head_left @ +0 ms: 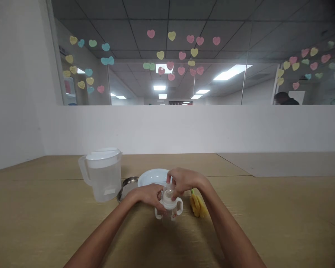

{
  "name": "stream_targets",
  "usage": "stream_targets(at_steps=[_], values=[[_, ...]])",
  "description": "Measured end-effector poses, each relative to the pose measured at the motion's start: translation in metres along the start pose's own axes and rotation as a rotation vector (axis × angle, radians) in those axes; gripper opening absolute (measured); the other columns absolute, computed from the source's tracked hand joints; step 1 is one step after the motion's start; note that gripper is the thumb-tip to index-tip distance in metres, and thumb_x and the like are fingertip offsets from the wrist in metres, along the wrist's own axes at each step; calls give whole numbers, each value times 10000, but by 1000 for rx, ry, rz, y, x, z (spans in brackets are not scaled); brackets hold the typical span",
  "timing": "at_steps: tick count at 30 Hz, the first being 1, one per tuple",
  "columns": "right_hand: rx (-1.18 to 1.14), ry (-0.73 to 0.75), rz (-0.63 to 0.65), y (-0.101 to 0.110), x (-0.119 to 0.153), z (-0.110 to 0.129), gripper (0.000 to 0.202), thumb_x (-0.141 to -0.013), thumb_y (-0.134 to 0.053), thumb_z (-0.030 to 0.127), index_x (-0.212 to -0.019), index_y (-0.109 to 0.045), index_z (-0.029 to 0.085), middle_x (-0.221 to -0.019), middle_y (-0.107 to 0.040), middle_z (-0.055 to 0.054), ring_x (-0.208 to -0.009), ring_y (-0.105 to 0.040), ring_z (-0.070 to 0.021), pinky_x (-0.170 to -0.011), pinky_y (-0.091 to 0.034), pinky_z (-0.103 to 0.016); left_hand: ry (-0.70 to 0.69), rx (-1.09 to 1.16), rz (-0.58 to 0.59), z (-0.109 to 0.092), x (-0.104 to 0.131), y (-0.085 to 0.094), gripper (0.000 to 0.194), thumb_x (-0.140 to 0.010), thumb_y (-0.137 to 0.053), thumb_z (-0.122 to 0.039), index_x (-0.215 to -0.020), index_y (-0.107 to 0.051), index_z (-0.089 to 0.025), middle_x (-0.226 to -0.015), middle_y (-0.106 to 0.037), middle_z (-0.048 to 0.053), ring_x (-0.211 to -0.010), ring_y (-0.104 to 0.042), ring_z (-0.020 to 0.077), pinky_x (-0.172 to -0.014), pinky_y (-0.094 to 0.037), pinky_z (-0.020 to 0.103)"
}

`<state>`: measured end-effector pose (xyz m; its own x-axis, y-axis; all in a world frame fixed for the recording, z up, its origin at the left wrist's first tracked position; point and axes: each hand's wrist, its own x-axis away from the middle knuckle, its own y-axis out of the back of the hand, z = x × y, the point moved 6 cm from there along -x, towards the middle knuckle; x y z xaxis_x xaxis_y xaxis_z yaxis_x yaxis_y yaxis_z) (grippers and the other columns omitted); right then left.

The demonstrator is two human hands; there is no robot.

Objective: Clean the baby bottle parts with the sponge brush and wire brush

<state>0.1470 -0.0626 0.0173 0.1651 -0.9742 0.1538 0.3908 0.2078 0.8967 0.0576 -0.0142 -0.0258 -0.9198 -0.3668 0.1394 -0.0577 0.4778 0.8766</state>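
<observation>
Pale wooden table (58,216) bears a clear plastic, white-handled bottle (169,214), upright. The left hand (150,194) curls round its white collar (169,204), seemingly steadying it while the right hand (183,179) pinches the transparent domed cap (168,190).

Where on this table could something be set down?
The tan tabletop is bare right of the right forearm and left of the left forearm, before the translucent lidded pitcher. It's crowded around the clear two-handled bottle: both hands, pale round bowl, metal-rimmed round dish, yellow item.
</observation>
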Motion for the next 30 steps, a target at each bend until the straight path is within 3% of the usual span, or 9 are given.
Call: stream_targets(at_steps=[13,23,30], values=[[-38,7,6,5,4,2,636,-501,-780,327,-1056,-516,166,-847,-644,-39,-560,-620,-146,-444,-436,-189,13,32,9,1,-3,1,363,-485,-713,-375,-708,-504,-181,-605,-381,-59,-563,-340,94,-512,-258,199],[6,-19,-24,8,9,7,628,-512,-786,284,-1078,-547,152,-895,-641,-65,-542,-625,-150,-392,-401,-173,-20,26,36,-4,-5,-2,321,-514,-674,-351,-750,-543,-177,-607,-379,-50,-568,-331,92,-495,-236,200],[87,-35,-61,7,12,13,626,-528,-776,210,-1113,-566,138,-942,-643,-82,-585,-635,-158,-433,-439,-183,-26,39,-13,-4,-4,0,335,-496,-701,-364,-731,-556,-174,-609,-423,-56,-559,-356,88,-498,-250,199]])
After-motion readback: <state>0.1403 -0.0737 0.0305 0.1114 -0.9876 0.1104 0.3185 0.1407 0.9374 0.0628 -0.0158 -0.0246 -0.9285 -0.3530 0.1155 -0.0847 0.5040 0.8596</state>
